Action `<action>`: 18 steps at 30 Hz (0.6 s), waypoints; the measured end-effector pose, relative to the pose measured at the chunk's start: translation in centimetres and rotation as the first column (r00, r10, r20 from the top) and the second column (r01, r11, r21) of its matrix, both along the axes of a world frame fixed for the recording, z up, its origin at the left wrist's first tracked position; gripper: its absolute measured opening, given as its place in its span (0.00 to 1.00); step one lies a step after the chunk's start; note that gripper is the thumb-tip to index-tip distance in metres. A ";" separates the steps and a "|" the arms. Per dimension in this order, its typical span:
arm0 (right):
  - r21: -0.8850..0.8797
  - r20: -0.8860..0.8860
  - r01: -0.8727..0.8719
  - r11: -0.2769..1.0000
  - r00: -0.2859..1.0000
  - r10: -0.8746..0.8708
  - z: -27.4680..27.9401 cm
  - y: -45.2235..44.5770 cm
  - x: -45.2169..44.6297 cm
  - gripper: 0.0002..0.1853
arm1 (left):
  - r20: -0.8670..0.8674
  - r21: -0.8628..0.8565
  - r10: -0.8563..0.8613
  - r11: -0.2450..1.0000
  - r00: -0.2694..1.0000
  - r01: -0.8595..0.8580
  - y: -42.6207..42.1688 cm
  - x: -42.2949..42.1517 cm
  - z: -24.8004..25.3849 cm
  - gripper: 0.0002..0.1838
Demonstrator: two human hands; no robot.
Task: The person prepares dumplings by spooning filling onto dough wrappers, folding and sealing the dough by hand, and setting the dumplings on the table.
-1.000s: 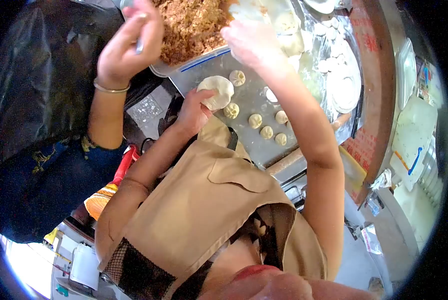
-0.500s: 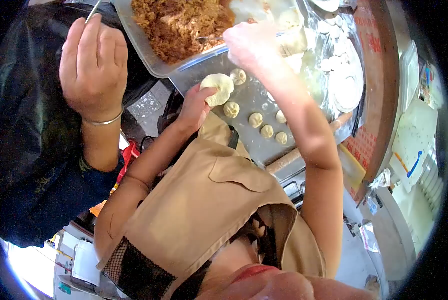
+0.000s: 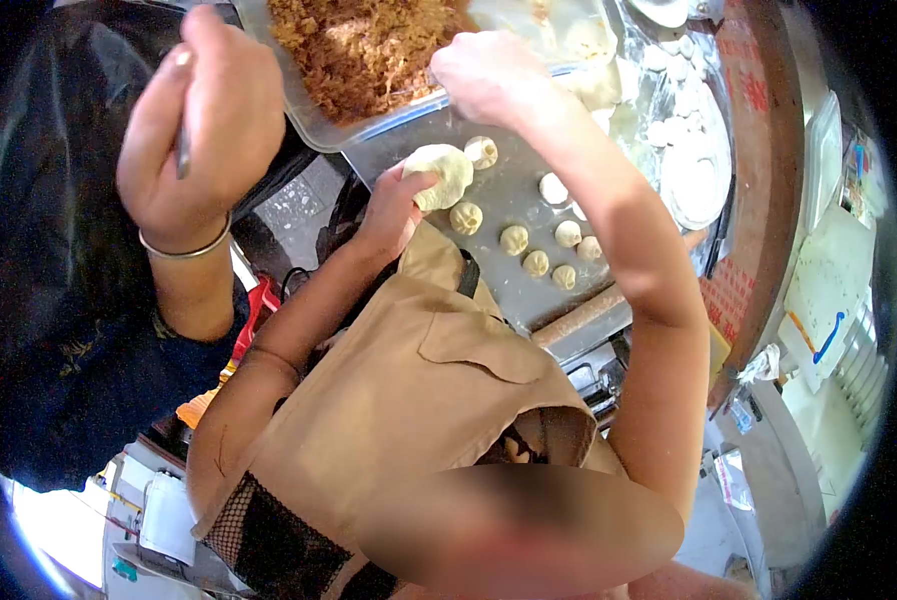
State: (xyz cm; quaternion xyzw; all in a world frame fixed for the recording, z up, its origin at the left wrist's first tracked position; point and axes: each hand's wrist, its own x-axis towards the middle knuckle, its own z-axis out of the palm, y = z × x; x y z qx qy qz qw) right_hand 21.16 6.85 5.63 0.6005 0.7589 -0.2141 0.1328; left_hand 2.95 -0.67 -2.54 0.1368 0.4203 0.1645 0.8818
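Note:
My left hand pinches a round, pale dough wrapper at its edge, thumb on the upper face. Closed, my right hand is above the near rim of the plastic tub, beside the orange-brown shredded filling. The thin tool in it is barely visible now, hidden by the fingers. Several pleated buns sit on the metal work surface beyond the wrapper. Some round white dough pieces lie near my right forearm.
A co-worker's hand with a bracelet holds a thin metal tool on the left. A rolling pin lies along the near edge of the work surface. Several small dough pieces lie on plastic wrap at the right.
My right hand has moved slightly left and up over the tub. My left hand keeps the wrapper in nearly the same place. The co-worker's hand has turned over, its tool now pointing down.

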 end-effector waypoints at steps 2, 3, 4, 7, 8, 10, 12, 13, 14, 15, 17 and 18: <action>-0.007 -0.033 0.062 0.998 0.998 -0.062 -0.5 0.1 0.5 0.08 | 0.011 0.009 -0.005 1.000 1.000 0.004 0.1 -0.1 -0.1 0.19; -0.006 -0.033 0.061 0.998 0.998 -0.061 -0.6 0.1 1.1 0.08 | 0.022 0.020 -0.006 1.000 1.000 0.006 0.1 -0.1 -0.2 0.19; 0.085 -0.124 0.015 0.996 0.992 -0.004 -0.8 0.0 2.0 0.09 | 0.022 0.021 -0.004 1.000 1.000 0.004 0.2 -0.2 -0.2 0.19; 0.166 -0.294 -0.011 0.986 0.954 0.060 -1.1 0.7 4.2 0.10 | 0.074 0.073 0.000 0.997 0.997 -0.006 0.3 -0.2 -0.2 0.22; 0.151 -0.375 -0.002 0.988 0.925 0.059 -0.8 1.0 4.9 0.11 | 0.071 0.083 0.013 0.996 0.997 -0.019 0.3 -0.2 -0.3 0.22; -0.039 -0.499 0.027 0.999 0.866 -0.043 1.7 1.3 5.6 0.10 | 0.070 0.099 0.025 0.995 0.997 -0.032 0.2 -0.2 -0.6 0.23; -0.167 -0.530 0.136 0.977 0.823 -0.205 2.4 0.9 6.3 0.12 | 0.056 0.250 -0.020 0.968 0.998 0.005 0.2 -0.2 -0.7 0.24; -0.230 -0.556 0.140 0.963 0.794 -0.248 4.0 0.7 6.5 0.12 | 0.060 0.261 -0.026 0.965 0.998 0.010 0.3 -0.1 -0.5 0.24; -0.217 -0.553 0.149 0.965 0.796 -0.247 4.5 0.1 6.5 0.12 | 0.079 0.254 -0.028 0.967 0.997 0.007 0.5 0.1 -0.1 0.25; -0.244 -0.550 0.250 0.937 0.760 -0.346 4.9 -0.7 6.8 0.12 | 0.098 0.246 -0.033 0.969 0.995 0.008 0.5 0.3 0.1 0.27; -0.243 -0.483 0.445 0.862 0.715 -0.505 5.5 -2.9 7.2 0.13 | 0.180 0.169 0.028 0.984 0.983 -0.059 0.9 1.0 0.5 0.27; -0.227 -0.482 0.461 0.858 0.712 -0.511 5.8 -4.3 7.4 0.13 | 0.245 0.070 0.107 0.989 0.964 -0.127 1.0 1.4 0.6 0.27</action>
